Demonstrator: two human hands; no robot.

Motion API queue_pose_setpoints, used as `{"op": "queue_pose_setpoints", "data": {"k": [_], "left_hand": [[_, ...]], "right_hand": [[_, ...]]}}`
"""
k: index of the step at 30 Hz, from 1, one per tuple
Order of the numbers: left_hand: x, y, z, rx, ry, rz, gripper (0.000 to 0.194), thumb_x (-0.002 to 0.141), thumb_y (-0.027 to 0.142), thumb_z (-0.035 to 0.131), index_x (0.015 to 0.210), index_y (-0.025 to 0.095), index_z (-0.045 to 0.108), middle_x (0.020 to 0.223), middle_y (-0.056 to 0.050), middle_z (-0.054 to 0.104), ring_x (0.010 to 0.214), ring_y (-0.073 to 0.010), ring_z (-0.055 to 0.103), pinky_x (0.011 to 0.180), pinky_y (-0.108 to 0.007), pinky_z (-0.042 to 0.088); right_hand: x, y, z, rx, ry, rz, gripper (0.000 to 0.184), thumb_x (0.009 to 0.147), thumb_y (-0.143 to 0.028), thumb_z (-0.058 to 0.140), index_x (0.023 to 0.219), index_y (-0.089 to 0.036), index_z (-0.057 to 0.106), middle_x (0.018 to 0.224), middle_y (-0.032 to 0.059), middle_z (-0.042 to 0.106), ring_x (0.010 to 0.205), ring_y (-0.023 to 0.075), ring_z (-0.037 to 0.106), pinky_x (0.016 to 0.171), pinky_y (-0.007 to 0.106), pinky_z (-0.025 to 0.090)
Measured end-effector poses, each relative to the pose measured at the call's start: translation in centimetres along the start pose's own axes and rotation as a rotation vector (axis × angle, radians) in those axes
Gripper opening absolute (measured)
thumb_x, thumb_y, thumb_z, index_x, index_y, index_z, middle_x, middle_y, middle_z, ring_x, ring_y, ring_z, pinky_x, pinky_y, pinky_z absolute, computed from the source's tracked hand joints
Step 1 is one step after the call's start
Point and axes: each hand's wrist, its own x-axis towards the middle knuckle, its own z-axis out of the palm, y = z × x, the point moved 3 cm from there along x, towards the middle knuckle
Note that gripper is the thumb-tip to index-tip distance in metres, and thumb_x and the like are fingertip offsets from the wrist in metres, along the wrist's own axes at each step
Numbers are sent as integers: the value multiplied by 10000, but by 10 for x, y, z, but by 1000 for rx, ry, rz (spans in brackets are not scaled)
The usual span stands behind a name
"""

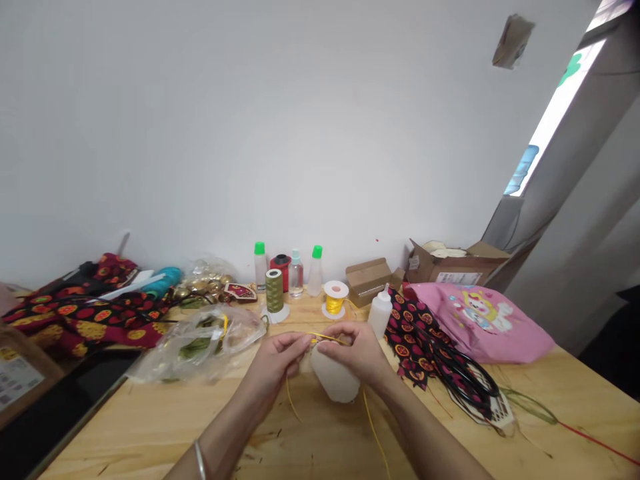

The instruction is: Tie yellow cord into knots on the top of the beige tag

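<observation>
My left hand [284, 360] and my right hand [357, 350] meet over the wooden table, each pinching a yellow cord [376, 433] between thumb and fingers. One stretch of the cord spans the short gap between my fingertips, and loose ends hang below both hands. Below my right fingers a pale, rounded flat piece [336, 379] hangs, its top edge at my fingertips; what it is made of I cannot tell. Beyond my hands stands a spool of yellow cord [335, 300]. Nearest to my right hand is a white squeeze bottle [380, 312].
A plastic bag with green cord [200, 343] lies left, near patterned fabric [95, 313]. An olive thread spool [275, 291] and several bottles line the wall. To the right are black-handled scissors [465, 373], a pink bag [485, 323] and a cardboard box [450, 263].
</observation>
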Motion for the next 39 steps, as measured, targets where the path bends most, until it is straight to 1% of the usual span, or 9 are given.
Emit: {"op": "queue_pose_setpoints", "data": {"k": [4,8,15,18,22,27,31,35,39], "left_hand": [[-1,0,2,-54,-20,8,207,662,308,568,609,111,605,512,35,445,432,-37,305,416,-164,231],[-1,0,2,-74,-14,4,175,652,288,581,668,120,625,543,19,492,468,-48,366,455,-163,289],[-1,9,1,34,131,94,188,548,227,667,715,144,638,612,4,597,524,-77,461,515,-178,367],[-2,13,1,60,171,136,177,526,217,678,684,146,641,681,-19,630,617,-115,521,580,-201,406],[-3,14,-1,84,164,170,182,541,220,669,707,152,640,741,-31,645,727,-147,549,662,-224,423],[-3,12,-2,86,160,155,240,547,222,664,777,158,633,755,-33,653,719,-150,556,663,-237,425],[-2,12,-1,79,152,161,210,542,230,666,732,146,635,756,-45,657,715,-159,553,650,-238,420],[-4,14,4,73,118,141,177,543,256,662,679,146,633,685,-32,649,621,-138,532,572,-219,399],[-6,15,8,48,34,105,153,574,250,644,678,139,626,598,-5,599,533,-99,468,501,-195,348]], "right_hand": [[-1,-6,-3,-89,48,-87,237,503,-299,654,664,-126,625,411,-81,256,410,42,199,382,187,153],[0,-4,-4,-101,63,-121,243,518,-301,649,692,-133,626,416,-81,226,410,46,186,385,191,137],[2,-2,-6,24,71,-120,240,515,-292,658,695,-138,617,437,-64,362,417,48,258,397,184,227],[2,-2,-5,101,53,-81,239,503,-288,668,682,-138,618,478,-44,452,447,62,352,438,192,297],[1,-1,-3,190,29,-30,237,484,-270,685,662,-129,618,591,-4,567,536,94,471,523,217,370],[0,1,-1,286,6,44,253,465,-263,702,652,-124,604,587,3,596,506,92,491,500,215,379],[-1,1,1,324,-12,82,258,452,-261,713,639,-124,601,562,0,597,498,94,498,497,216,378],[-3,0,1,363,-48,127,250,455,-260,716,628,-118,605,578,5,604,511,94,509,516,215,376],[-5,2,2,427,-166,172,216,502,-263,699,628,-114,606,585,11,610,509,86,512,503,203,362]]}}
